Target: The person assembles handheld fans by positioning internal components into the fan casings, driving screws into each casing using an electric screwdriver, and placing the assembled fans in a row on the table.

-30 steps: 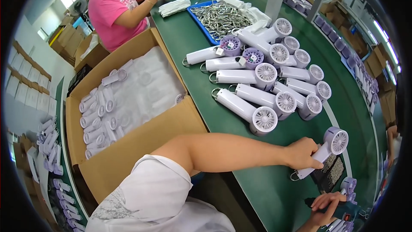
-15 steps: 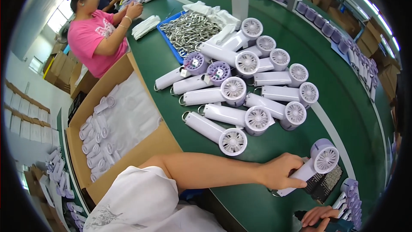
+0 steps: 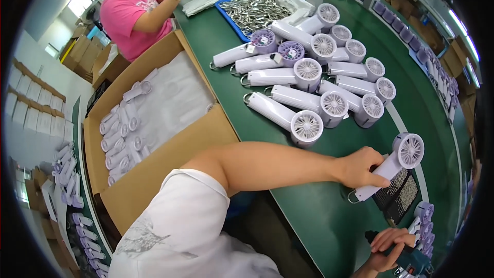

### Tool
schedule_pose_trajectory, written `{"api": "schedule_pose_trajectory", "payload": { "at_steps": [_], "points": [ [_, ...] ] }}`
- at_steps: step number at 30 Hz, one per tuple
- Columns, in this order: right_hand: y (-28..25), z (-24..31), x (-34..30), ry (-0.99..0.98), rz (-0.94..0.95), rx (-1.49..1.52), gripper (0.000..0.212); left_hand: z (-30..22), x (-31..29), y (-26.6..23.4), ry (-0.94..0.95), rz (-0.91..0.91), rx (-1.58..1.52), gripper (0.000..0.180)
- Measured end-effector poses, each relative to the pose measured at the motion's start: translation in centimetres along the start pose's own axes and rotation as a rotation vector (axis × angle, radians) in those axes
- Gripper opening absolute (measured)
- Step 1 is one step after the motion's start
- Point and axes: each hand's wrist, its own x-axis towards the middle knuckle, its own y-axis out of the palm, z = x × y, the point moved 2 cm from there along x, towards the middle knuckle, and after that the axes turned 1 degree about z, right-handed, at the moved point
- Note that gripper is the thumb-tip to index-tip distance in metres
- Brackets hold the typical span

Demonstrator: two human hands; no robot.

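Note:
My left hand (image 3: 362, 168) is closed round the handle of a white and lilac handheld fan (image 3: 380, 174). Its round grille head points away to the upper right, and a metal ring hangs at the handle's lower end. The fan is over the edge of black trays of small screws (image 3: 404, 198). At the lower right, my right hand (image 3: 387, 249) wraps round a dark teal power screwdriver (image 3: 415, 263) with a black front end. The screwdriver's tip does not show clearly.
Several finished-looking fans (image 3: 288, 113) lie in rows on the green table (image 3: 314, 195). Behind them stands a blue tray (image 3: 230, 16) of metal clips. A cardboard box (image 3: 170, 157) of fans is at the left. A co-worker in pink (image 3: 131, 15) sits beyond; more fans (image 3: 424, 213) lie far right.
The whole scene has shifted up and right in the picture. My left hand still grips the fan, and more of the screw trays shows below it. My right hand keeps hold of the screwdriver.

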Motion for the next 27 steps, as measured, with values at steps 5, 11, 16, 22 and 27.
{"api": "schedule_pose_trajectory", "payload": {
  "at_steps": [5, 11, 16, 22, 27],
  "points": [
    [0.0, -0.2, 0.1, -0.008, 0.024, -0.015, 0.017, 0.0, 0.1, 0.4, 0.032, -0.012, -0.141, 0.035],
    [0.0, -0.4, -0.1, -0.006, 0.028, 0.013, 0.017, 0.7, -0.2, 0.5, 0.055, 0.035, -0.065, 0.03],
    [-0.4, -0.1, -0.8, -0.034, -0.018, -0.002, 0.017, 0.4, 0.0, 1.2, 0.143, 0.011, -0.078, 0.03],
    [0.1, -0.4, 0.0, -0.041, 0.054, -0.025, 0.017, -0.1, 0.0, 1.2, 0.154, -0.007, -0.152, 0.028],
    [0.9, -0.6, 0.3, -0.026, 0.099, -0.057, 0.015, -0.5, -0.3, 0.9, 0.186, -0.035, -0.11, 0.029]
  ]
}}
